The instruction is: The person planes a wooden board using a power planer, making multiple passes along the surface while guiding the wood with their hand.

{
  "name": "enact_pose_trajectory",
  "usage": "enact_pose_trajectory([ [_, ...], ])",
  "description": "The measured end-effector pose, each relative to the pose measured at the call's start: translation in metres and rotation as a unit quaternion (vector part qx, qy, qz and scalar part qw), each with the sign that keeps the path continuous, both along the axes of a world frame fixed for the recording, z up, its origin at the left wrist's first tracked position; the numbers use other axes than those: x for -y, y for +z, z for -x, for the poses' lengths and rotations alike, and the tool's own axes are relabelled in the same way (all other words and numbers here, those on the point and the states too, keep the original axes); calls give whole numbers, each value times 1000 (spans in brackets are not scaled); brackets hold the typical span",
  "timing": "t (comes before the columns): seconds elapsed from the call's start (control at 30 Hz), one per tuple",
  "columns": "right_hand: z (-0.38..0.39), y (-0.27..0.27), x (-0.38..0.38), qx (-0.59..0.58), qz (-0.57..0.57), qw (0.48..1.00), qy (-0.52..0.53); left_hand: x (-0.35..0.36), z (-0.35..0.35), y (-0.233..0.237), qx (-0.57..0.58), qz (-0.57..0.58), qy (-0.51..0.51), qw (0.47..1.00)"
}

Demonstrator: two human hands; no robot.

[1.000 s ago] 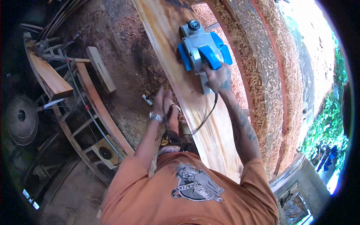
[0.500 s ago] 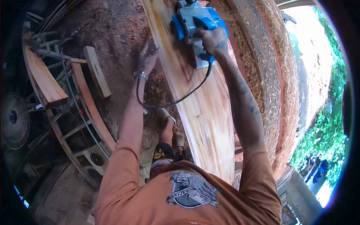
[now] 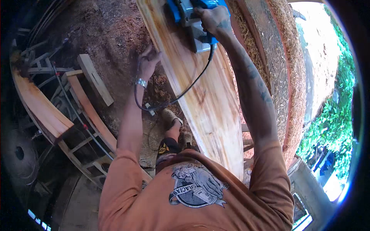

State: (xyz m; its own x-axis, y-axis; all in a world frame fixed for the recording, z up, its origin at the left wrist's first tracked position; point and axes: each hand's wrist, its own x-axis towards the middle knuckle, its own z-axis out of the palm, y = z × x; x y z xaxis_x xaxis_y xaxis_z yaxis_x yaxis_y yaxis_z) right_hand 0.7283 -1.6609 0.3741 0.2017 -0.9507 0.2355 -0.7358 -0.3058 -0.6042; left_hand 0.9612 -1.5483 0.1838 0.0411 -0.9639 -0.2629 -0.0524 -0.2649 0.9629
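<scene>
A long pale wooden board (image 3: 208, 115) with brown grain runs from the top of the view down toward my body. On its upper part sits a blue and grey power planer (image 3: 196, 29), cut off at the top edge. My right hand (image 3: 216, 22) is wrapped round the planer's blue handle. A black power cord (image 3: 192, 86) leaves the tool and loops across the board to my left hand. Beside the board's left edge is my left hand (image 3: 148, 63), its thumb apart from the fingers, with the cord running behind or through it.
Curved timber pieces (image 3: 46, 109) and a frame stand at the left, near a fan (image 3: 19, 153). A short wood block (image 3: 94, 79) lies on the shavings-strewn ground. Shavings cover long beams (image 3: 275, 57) at the right. My foot (image 3: 169, 117) is beside the board.
The planer and my right hand have shifted up and slightly left in view, partly past the top edge. More of the board shows below them. My left hand stays beside the board.
</scene>
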Motion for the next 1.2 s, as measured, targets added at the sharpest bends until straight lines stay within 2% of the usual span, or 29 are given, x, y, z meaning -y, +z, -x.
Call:
enact_pose_trajectory([
  [0.07,-3,-10,18,69,-55,996,-12,5,-3,-7,-34,-26,-8,999],
  [0.17,-8,-21,48,-13,-7,1000,-18,3,-3,8,-21,-12,-28,999],
  [0.2,-13,-22,57,-14,19,999,-24,3,-5,7,-62,-15,-35,997],
  [0.27,-23,-25,76,-15,72,997,-36,6,-8,-11,-25,38,-43,998],
  [0.3,-29,-23,87,-17,37,998,-48,9,-8,-5,-5,64,-47,997],
  [0.37,-40,-14,112,-23,-32,997,-71,7,-7,2,-49,11,-43,998],
  [0.43,-49,-7,135,-34,42,998,-29,9,-10,0,-57,-4,-52,997],
  [0.47,-53,-5,148,-40,66,997,-11,11,-9,14,-116,-41,-44,991],
  [0.5,-57,-4,163,-46,93,995,8,14,-12,13,-47,14,-65,997],
  [0.57,-46,-51,201,-123,-21,992,-16,13,-12,14,-131,-66,-50,988],
  [0.6,-55,-36,202,-12,-101,992,-70,9,-11,-1,-101,-38,-33,994],
  [0.63,-60,-30,207,-15,-96,994,-53,8,-10,-12,-73,-10,-16,997],
  [0.7,-68,-24,220,-3,-98,994,-47,14,-13,13,-163,-54,-21,985],
  [0.73,-71,-25,228,11,-105,993,-57,10,-14,-10,-100,-29,-47,993],
  [0.8,-77,-31,245,73,-120,984,-110,3,-15,-24,-109,-68,-61,990],
  [0.83,-81,-22,250,40,-184,971,-148,7,-17,-11,-179,-128,-52,974],
  [0.87,-84,-20,255,55,-188,968,-158,14,-22,8,-110,-105,-68,986],
  [0.93,-91,-15,262,77,-202,962,-169,18,-30,6,-60,-49,-90,993],
  [0.97,-94,-11,266,84,-211,959,-168,16,-38,-12,-66,-73,-85,992],
  [1.0,-93,-14,273,39,-198,965,-167,13,-46,-31,-71,-96,-79,990],
  [1.03,-95,-12,280,62,-196,966,-154,11,-53,-50,-77,-120,-73,987],
  [1.1,-101,-10,293,36,-198,967,-154,34,-77,-42,28,-49,-43,997],
  [1.2,-112,-5,315,63,-190,965,-172,72,-133,-49,76,-101,16,992],
])
